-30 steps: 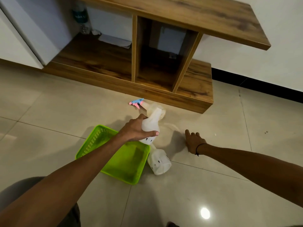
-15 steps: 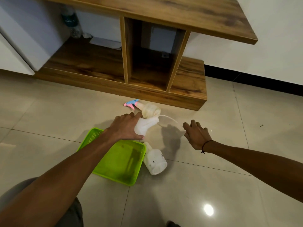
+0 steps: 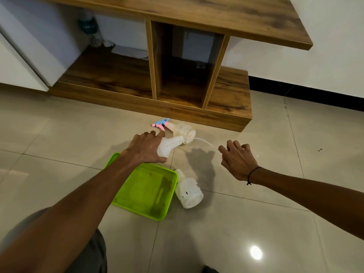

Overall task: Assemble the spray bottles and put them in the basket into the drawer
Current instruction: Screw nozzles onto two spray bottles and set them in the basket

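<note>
My left hand [image 3: 146, 148] is shut on a white trigger spray head [image 3: 170, 144], held just above the floor behind the green basket [image 3: 118, 200]. Its thin dip tube [image 3: 204, 141] runs to the right. My right hand [image 3: 238, 161] hovers with fingers spread and curled, its fingertips at the tube's end; I cannot tell whether they touch it. A white bottle [image 3: 188, 191] without a head lies on its side against the basket's right edge. A second bottle [image 3: 184, 131] with a pink and blue spray head [image 3: 161, 122] lies near the shelf base.
A low wooden shelf unit [image 3: 228, 113] with open compartments stands along the wall beyond the bottles. A water bottle [image 3: 91, 30] and papers sit in its left compartment. A white cabinet door [image 3: 17, 67] is at far left. My knee shows at the bottom left.
My left hand tipped the spray head over so its tube points right. My right hand lifted off the floor and rose to the tube's end.
</note>
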Action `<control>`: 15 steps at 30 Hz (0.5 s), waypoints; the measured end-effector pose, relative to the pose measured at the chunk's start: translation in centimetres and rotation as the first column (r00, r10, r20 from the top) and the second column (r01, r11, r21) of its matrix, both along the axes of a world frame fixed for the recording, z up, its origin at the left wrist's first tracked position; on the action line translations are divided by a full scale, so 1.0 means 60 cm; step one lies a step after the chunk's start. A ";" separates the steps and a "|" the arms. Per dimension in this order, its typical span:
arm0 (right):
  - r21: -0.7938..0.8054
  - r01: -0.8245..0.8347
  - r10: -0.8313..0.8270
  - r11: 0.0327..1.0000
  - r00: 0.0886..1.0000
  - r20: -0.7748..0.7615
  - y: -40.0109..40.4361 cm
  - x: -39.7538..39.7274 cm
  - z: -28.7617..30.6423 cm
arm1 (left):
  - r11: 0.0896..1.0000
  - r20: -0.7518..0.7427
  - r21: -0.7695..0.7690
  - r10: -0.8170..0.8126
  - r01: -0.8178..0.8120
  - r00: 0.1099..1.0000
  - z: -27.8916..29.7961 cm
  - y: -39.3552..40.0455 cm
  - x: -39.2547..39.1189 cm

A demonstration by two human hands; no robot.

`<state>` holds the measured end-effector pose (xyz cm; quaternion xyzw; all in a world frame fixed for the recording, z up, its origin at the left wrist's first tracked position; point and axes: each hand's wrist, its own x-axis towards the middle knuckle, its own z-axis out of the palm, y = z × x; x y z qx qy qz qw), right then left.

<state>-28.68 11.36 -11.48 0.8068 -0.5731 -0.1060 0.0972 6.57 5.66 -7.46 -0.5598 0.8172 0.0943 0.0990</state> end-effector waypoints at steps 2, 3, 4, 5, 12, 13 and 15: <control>-0.018 -0.022 0.022 1.000 1.000 -0.009 -0.006 -0.001 0.003 | 1.000 0.004 0.003 0.000 0.000 1.000 0.001 -0.001 0.000; -0.029 -0.031 0.030 0.999 0.999 -0.014 -0.010 -0.002 0.005 | 1.000 0.004 0.005 0.000 0.000 1.000 0.002 -0.001 0.000; -0.038 -0.041 0.040 0.998 0.999 -0.020 -0.014 -0.004 0.007 | 1.000 0.004 0.007 0.003 -0.003 1.000 0.003 0.000 0.000; -0.043 -0.056 0.054 0.998 0.998 -0.032 -0.018 -0.004 0.008 | 1.000 0.003 0.009 0.008 -0.008 1.000 0.004 0.000 0.001; -0.094 -0.193 0.188 0.977 0.980 -0.068 -0.038 0.009 0.013 | 1.000 0.022 -0.013 -0.014 0.014 1.000 0.005 0.005 0.004; -0.096 -0.215 0.210 0.972 0.975 -0.068 -0.040 0.014 0.014 | 1.000 0.018 -0.014 -0.017 0.017 1.000 0.005 0.006 0.002; -0.095 -0.256 0.249 0.962 0.966 -0.073 -0.044 0.026 0.015 | 1.000 0.008 -0.015 -0.026 0.026 1.000 0.005 0.008 -0.002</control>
